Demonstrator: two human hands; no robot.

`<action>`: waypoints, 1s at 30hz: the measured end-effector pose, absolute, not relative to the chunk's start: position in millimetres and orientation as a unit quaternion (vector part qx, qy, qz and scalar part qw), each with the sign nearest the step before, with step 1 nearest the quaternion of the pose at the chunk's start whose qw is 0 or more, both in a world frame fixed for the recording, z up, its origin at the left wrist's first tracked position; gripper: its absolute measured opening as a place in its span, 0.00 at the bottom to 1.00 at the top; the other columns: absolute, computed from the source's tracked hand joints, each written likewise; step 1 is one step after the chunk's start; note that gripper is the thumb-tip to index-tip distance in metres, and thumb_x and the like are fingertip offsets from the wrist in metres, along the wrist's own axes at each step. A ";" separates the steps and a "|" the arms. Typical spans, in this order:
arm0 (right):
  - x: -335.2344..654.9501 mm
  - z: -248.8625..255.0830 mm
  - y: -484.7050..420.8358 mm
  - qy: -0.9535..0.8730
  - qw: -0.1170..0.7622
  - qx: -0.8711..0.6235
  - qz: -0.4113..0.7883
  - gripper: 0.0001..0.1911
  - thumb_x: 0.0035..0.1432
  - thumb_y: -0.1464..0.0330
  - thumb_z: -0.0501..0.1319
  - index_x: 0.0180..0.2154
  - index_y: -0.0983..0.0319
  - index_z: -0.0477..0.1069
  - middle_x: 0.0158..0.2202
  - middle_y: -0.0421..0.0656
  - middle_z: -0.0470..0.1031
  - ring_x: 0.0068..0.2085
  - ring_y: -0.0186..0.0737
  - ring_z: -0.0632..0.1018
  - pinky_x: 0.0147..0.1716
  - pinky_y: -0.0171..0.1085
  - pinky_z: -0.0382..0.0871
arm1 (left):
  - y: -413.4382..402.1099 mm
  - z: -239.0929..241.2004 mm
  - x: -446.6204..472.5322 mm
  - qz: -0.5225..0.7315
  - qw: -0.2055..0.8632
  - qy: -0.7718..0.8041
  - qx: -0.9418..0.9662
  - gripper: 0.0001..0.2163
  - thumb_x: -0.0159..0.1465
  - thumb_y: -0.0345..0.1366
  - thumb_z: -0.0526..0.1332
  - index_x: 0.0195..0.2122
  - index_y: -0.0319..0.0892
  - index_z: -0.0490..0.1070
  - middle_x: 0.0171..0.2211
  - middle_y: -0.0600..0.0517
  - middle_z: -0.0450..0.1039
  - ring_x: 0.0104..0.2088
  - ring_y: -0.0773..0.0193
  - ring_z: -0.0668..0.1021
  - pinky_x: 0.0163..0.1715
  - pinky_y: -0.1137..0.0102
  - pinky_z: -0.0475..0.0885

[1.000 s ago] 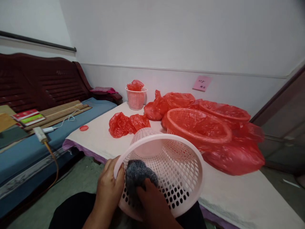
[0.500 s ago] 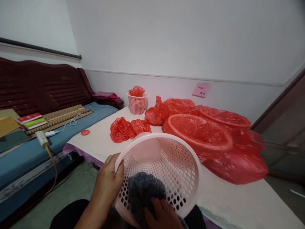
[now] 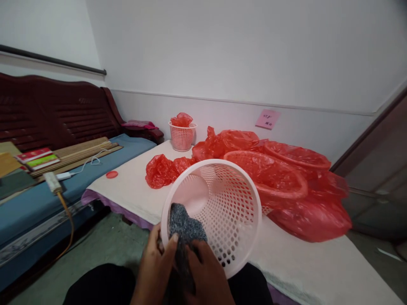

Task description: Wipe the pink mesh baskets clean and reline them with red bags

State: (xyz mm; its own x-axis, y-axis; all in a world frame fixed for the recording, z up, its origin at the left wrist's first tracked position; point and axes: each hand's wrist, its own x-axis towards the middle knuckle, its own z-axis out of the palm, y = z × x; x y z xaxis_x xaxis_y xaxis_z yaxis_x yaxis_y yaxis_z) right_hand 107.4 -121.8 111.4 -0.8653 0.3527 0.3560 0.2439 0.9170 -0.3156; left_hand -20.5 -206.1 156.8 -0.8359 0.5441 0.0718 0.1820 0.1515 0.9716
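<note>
A pale pink perforated plastic basket [image 3: 237,237] is tipped on its side above my lap, its mouth facing me. My left hand [image 3: 156,260] grips the lower left of its rim, the thumb lying by the cloth. A dark grey speckled cloth [image 3: 186,222] hangs over that part of the rim and rests against the inner wall. My right hand [image 3: 205,267] is closed on the cloth just inside the rim. Some of its fingers are hidden.
On the white-covered table [image 3: 127,190] lie crumpled red plastic bags [image 3: 160,171], a small red lid [image 3: 112,174] and large bagged baskets [image 3: 270,173]. A small pink basket [image 3: 182,137] stands behind. A wooden bench [image 3: 57,114] with a power strip [image 3: 52,182] is left.
The basket has turned and its rim has shifted left and up. My left hand has slid down the rim towards my right hand, and the cloth has moved left to the rim.
</note>
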 end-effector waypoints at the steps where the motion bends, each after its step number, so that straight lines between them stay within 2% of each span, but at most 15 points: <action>1: 103.4 118.1 -124.2 -0.951 0.201 -0.157 0.172 0.35 0.46 0.69 0.62 0.58 0.61 0.62 0.53 0.54 0.68 0.50 0.53 0.73 0.47 0.46 0.70 | -208.5 148.9 -13.9 0.622 0.152 0.732 0.234 0.21 0.60 0.51 0.57 0.49 0.41 0.68 0.37 0.49 0.77 0.34 0.58 0.78 0.33 0.67 0.74; 3: 97.8 123.2 -127.7 -0.946 0.191 -0.137 0.225 0.34 0.47 0.70 0.61 0.58 0.62 0.62 0.53 0.54 0.68 0.51 0.51 0.73 0.48 0.43 0.71 | -213.1 136.8 -6.9 0.641 0.134 0.723 0.221 0.22 0.62 0.51 0.56 0.51 0.42 0.68 0.39 0.48 0.78 0.37 0.57 0.79 0.33 0.67 0.74; 5: 96.3 118.2 -128.9 -0.953 0.172 -0.104 0.228 0.29 0.51 0.70 0.60 0.57 0.63 0.64 0.54 0.54 0.68 0.52 0.49 0.73 0.49 0.40 0.70 | -217.1 130.0 -8.1 0.634 0.108 0.731 0.228 0.22 0.62 0.51 0.55 0.51 0.42 0.69 0.42 0.47 0.78 0.40 0.55 0.79 0.35 0.66 0.75; 7: 98.4 109.3 -127.0 -0.969 0.129 -0.109 0.179 0.23 0.56 0.71 0.58 0.55 0.60 0.66 0.53 0.51 0.70 0.51 0.47 0.75 0.47 0.39 0.71 | -219.8 126.9 -14.4 0.609 0.099 0.746 0.253 0.21 0.63 0.51 0.54 0.51 0.43 0.69 0.45 0.47 0.77 0.44 0.55 0.78 0.40 0.65 0.74; 9: 103.0 103.7 -121.6 -0.981 0.077 -0.140 0.114 0.20 0.59 0.73 0.56 0.53 0.57 0.69 0.52 0.51 0.72 0.48 0.50 0.76 0.43 0.42 0.73 | -221.2 125.5 -21.3 0.584 0.095 0.758 0.275 0.20 0.65 0.50 0.52 0.52 0.44 0.68 0.47 0.48 0.76 0.47 0.55 0.77 0.45 0.64 0.72; 12: 111.8 106.3 -108.1 -0.976 0.022 -0.212 0.048 0.20 0.55 0.78 0.56 0.48 0.59 0.74 0.48 0.55 0.75 0.44 0.56 0.78 0.37 0.46 0.74 | -221.4 124.3 -26.1 0.563 0.081 0.767 0.298 0.20 0.66 0.48 0.51 0.54 0.45 0.66 0.50 0.47 0.74 0.51 0.55 0.75 0.48 0.62 0.71; 15: 118.1 111.0 -95.8 -0.957 -0.012 -0.287 0.046 0.23 0.51 0.83 0.52 0.44 0.61 0.76 0.48 0.56 0.74 0.43 0.55 0.78 0.38 0.46 0.73 | -220.5 123.9 -24.3 0.542 0.065 0.768 0.335 0.18 0.66 0.47 0.51 0.53 0.45 0.67 0.50 0.46 0.74 0.50 0.55 0.76 0.47 0.61 0.71; 17: 117.2 109.1 -94.0 -0.946 0.010 -0.302 0.117 0.27 0.46 0.83 0.54 0.47 0.63 0.74 0.52 0.57 0.71 0.45 0.54 0.77 0.42 0.46 0.72 | -219.6 125.2 -22.1 0.528 0.057 0.771 0.351 0.17 0.67 0.47 0.50 0.51 0.44 0.67 0.47 0.46 0.75 0.47 0.55 0.77 0.46 0.60 0.71; 20: 104.1 103.0 -104.3 -0.911 0.155 -0.271 0.270 0.31 0.40 0.81 0.54 0.48 0.62 0.71 0.50 0.51 0.71 0.47 0.48 0.75 0.45 0.44 0.70 | -217.8 130.7 -20.5 0.519 0.057 0.775 0.356 0.16 0.67 0.46 0.49 0.50 0.45 0.67 0.46 0.46 0.75 0.46 0.56 0.77 0.46 0.59 0.72; 22: 89.5 102.6 -115.9 -0.875 0.258 -0.235 0.336 0.23 0.42 0.80 0.53 0.42 0.59 0.71 0.42 0.45 0.72 0.43 0.43 0.74 0.42 0.41 0.70 | -217.2 135.6 -21.0 0.519 0.058 0.775 0.355 0.17 0.67 0.46 0.49 0.50 0.45 0.67 0.46 0.46 0.75 0.46 0.55 0.77 0.46 0.60 0.72; 24: 74.2 105.5 -124.9 -0.864 0.295 -0.210 0.350 0.16 0.46 0.78 0.53 0.38 0.59 0.68 0.38 0.42 0.69 0.38 0.40 0.72 0.38 0.38 0.69 | -217.8 139.1 -22.2 0.518 0.056 0.777 0.354 0.17 0.67 0.46 0.50 0.50 0.44 0.68 0.45 0.45 0.76 0.45 0.55 0.78 0.44 0.60 0.73; 26: 61.6 107.7 -125.5 -0.897 0.254 -0.212 0.292 0.14 0.50 0.77 0.54 0.39 0.60 0.68 0.39 0.43 0.68 0.36 0.39 0.72 0.35 0.37 0.68 | -219.7 139.8 -23.2 0.517 0.059 0.778 0.352 0.17 0.67 0.46 0.50 0.49 0.44 0.68 0.45 0.45 0.76 0.43 0.55 0.78 0.43 0.61 0.74; 30: 46.7 97.5 -94.2 -0.955 0.105 -0.264 0.082 0.17 0.60 0.77 0.52 0.48 0.60 0.69 0.43 0.49 0.71 0.38 0.43 0.73 0.36 0.38 0.68 | -223.4 132.7 -20.6 0.517 0.053 0.772 0.365 0.15 0.68 0.43 0.50 0.50 0.45 0.67 0.46 0.46 0.76 0.44 0.57 0.79 0.43 0.63 0.74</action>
State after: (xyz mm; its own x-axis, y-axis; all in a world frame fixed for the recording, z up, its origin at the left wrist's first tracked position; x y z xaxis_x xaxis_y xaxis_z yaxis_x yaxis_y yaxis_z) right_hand 46.7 -94.2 97.5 -0.8384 0.5220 0.1571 0.4878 0.8470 -0.2113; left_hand -20.6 -223.4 132.7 -0.7275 0.6188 0.2963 0.5094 0.1980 0.8374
